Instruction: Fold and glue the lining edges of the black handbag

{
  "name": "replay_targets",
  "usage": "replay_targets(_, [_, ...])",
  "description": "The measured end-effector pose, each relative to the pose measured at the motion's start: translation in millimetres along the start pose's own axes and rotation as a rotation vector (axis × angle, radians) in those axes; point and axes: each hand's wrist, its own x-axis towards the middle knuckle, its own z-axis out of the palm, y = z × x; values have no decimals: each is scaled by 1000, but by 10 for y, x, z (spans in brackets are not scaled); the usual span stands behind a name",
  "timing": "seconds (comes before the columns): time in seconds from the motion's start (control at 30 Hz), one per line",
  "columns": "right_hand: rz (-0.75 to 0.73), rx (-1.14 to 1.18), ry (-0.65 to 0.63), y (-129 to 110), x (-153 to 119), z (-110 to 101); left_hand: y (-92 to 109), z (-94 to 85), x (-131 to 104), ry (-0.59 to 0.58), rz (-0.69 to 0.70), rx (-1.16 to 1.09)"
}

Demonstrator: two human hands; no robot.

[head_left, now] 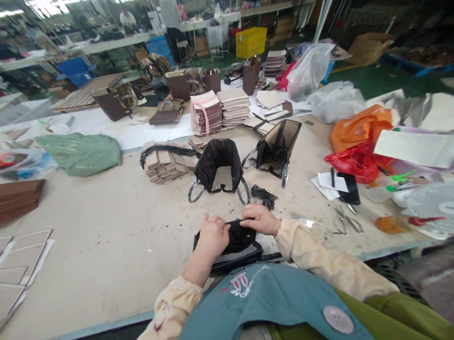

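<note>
A black handbag (pixel 236 252) lies at the table's front edge, close to my body, its opening facing up. My left hand (pixel 213 237) is closed on the bag's far rim at the left, thumb and fingers pressed together. On the same rim, a little to the right, my right hand (pixel 260 219) pinches the edge. Just beyond my hands stands an open black bag (pixel 219 165) with plastic-wrapped handles. To its right another black bag (pixel 278 151) leans tilted. A crumpled black scrap (pixel 263 196) sits near my right hand.
Stacked panels (pixel 168 164) lie behind the bags, with tied panel stacks (pixel 206 114) farther back. At right are scissors (pixel 347 221), an orange-brown bottle (pixel 394 224), a white fan (pixel 447 206) and a red plastic bag (pixel 354 163). Brown panels (pixel 11 203) are piled at left.
</note>
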Motion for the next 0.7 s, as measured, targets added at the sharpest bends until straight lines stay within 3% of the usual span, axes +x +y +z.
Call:
replay_targets(0.37, [5,13,-21,47,-44,30,22,-8,-7,-7,1,6])
replay_targets(0.7, [44,137,35,122,-220,27,-7,1,3,-6,-22,15])
